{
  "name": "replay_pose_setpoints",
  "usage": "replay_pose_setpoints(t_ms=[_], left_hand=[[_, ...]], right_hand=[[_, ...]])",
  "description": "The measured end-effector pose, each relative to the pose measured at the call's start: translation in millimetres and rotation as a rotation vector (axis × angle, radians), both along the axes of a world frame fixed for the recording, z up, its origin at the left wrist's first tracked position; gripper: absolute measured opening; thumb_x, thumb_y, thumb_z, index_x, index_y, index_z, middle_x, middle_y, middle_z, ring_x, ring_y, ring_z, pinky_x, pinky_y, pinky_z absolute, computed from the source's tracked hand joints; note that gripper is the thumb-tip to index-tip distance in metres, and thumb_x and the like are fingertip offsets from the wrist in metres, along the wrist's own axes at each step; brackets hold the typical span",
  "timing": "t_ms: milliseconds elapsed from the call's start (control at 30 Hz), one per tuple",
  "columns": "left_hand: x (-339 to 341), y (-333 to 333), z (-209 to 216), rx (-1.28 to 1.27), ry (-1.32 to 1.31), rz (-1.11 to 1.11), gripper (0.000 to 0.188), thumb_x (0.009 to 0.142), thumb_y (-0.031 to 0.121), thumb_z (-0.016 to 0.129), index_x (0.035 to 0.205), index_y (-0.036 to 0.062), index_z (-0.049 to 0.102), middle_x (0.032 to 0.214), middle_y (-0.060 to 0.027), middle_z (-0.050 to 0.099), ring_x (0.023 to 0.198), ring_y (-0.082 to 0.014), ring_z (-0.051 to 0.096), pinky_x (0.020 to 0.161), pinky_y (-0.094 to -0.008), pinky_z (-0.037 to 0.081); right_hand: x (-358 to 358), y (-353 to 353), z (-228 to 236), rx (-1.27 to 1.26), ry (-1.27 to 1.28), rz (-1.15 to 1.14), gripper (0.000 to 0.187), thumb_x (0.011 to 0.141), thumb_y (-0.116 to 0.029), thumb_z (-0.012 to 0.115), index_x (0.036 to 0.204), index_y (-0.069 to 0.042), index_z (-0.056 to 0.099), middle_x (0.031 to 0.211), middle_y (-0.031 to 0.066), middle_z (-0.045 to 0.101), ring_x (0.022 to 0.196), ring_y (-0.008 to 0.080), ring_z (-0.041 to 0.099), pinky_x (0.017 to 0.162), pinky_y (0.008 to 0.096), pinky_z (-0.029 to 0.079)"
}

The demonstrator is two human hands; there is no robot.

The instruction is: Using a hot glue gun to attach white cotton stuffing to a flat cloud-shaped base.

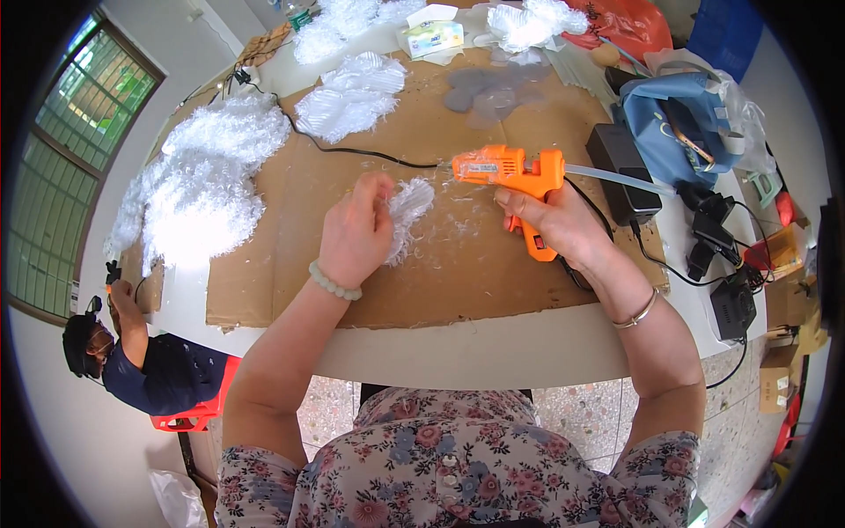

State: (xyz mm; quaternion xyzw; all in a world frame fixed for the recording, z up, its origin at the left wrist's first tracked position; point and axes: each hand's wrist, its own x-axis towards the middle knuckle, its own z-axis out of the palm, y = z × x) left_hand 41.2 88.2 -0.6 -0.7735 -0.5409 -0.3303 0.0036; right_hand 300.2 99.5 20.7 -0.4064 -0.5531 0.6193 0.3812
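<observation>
My right hand (566,220) is wrapped round the handle of an orange hot glue gun (510,169), its nozzle toward the left. A long translucent glue stick (616,177) sticks out of its back end. Left of the gun, my left hand (356,224) has its fingers curled together beside a white, fringed, ribbed piece (410,214). What those fingers pinch, if anything, is hidden. Loose white fibres (475,220) are scattered on the brown cardboard (422,295) under both hands.
White fringed heaps (207,185) lie at left, ribbed pieces (352,95) and grey translucent discs (493,88) behind. A black cable (352,150) crosses the cardboard. At right stand a black box (620,172), blue bag (673,123) and adapters (733,304). A person (150,361) sits at far left.
</observation>
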Motion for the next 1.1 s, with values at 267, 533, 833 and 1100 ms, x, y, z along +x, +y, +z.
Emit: replay_pose_setpoints(t_ms=[267, 533, 833, 1100], left_hand=[[13, -4, 12, -0.093, -0.105, 0.037, 0.05, 0.069, 0.024, 0.075, 0.11, 0.01, 0.05, 0.08, -0.01, 0.062, 0.07, -0.0248, 0.063, 0.061, -0.0349, 0.05], [28, 12, 1, -0.088, 0.043, 0.116, 0.064, 0.063, 0.024, 0.078, 0.117, 0.0125, 0.046, 0.082, -0.0105, 0.062, 0.074, -0.0284, 0.06, 0.064, -0.0395, 0.048], [20, 8, 4, -0.273, -0.113, 0.028, 0.059, 0.068, 0.013, 0.072, 0.121, 0.0136, 0.044, 0.085, -0.0086, 0.06, 0.073, -0.026, 0.058, 0.065, -0.0386, 0.047], [16, 13, 9, -0.258, -0.03, -0.044, 0.056, 0.07, 0.009, 0.067, 0.121, 0.013, 0.044, 0.105, -0.009, 0.061, 0.09, -0.0299, 0.06, 0.074, -0.0389, 0.048]], right_hand=[[0, 1, -2, 0.008, -0.014, 0.006, 0.022, 0.088, -0.01, 0.058, 0.107, -0.003, 0.049, 0.091, 0.0038, 0.057, 0.074, 0.0127, 0.054, 0.07, 0.0276, 0.046], [0, -1, 1, 0.0, -0.026, 0.033, 0.023, 0.087, -0.005, 0.054, 0.109, -0.002, 0.048, 0.091, 0.0048, 0.058, 0.075, 0.0132, 0.054, 0.07, 0.0284, 0.046], [3, 0, -1, -0.006, 0.024, 0.008, 0.018, 0.089, -0.008, 0.055, 0.105, -0.003, 0.051, 0.091, 0.0044, 0.057, 0.076, 0.0133, 0.055, 0.071, 0.0288, 0.047], [6, 2, -5, -0.01, 0.094, -0.077, 0.023, 0.089, -0.017, 0.059, 0.107, -0.003, 0.055, 0.085, 0.0031, 0.058, 0.073, 0.0127, 0.056, 0.068, 0.0274, 0.046]])
